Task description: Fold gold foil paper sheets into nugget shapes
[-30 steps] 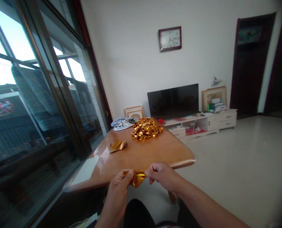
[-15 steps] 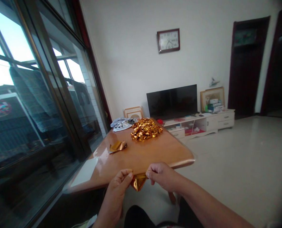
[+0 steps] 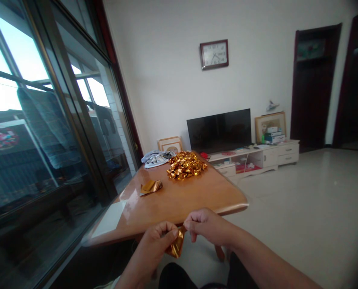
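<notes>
The left hand (image 3: pixel 159 245) and right hand (image 3: pixel 204 226) had moved closer together, both pinching one gold foil paper (image 3: pixel 176 247) just past the bench (image 3: pixel 179 196) edge. The paper had folded narrower than a moment before, so the fold looked nearly pressed.

The wooden table (image 3: pixel 197 196) carries a heap of gold foil pieces (image 3: pixel 186 165) near its far end, a grey cloth (image 3: pixel 155 157) beside it, and one loose foil sheet (image 3: pixel 150 186) by the left edge.
</notes>
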`<state>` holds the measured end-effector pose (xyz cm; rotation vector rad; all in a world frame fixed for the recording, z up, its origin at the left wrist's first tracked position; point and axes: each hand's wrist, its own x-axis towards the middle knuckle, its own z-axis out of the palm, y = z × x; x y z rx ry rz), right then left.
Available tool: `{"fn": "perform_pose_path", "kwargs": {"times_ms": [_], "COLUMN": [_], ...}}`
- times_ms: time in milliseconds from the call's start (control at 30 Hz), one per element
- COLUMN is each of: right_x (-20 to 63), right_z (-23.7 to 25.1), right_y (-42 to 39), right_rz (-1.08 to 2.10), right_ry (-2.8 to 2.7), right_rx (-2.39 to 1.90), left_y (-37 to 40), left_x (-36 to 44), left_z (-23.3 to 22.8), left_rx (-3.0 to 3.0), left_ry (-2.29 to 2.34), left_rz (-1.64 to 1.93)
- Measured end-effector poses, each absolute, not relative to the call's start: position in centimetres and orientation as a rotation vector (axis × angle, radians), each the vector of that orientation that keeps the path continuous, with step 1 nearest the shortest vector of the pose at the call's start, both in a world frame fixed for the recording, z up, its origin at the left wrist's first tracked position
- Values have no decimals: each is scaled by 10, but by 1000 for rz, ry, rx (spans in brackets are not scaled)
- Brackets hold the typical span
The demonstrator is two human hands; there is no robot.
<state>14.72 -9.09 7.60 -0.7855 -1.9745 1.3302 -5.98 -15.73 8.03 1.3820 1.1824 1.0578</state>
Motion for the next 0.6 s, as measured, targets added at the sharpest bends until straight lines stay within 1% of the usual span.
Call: {"fn": "perform_pose_path", "kwargs": {"times_ms": [100, 267, 433, 500, 600], "right_x": [148, 142, 132, 128, 124], "right_z": [70, 66, 70, 70, 69], "right_y": [-83, -84, -100, -103, -103], "right_rz": [1343, 1055, 764, 696, 681], "right_ry": [-1848, -1749, -1811, -1838, -1842], "right_rx": [-772, -756, -774, -786, -791], "left_y": [-158, -155, -152, -150, -148], "left_x": [-58, -53, -49, -48, -49], "left_z": [78, 74, 72, 71, 70], "left_rx": [1299, 1287, 1326, 1381, 1488], "left_ry": [1146, 1195, 1318, 1376, 1452], "left_rz": [1118, 1238, 1439, 1473, 1469]}}
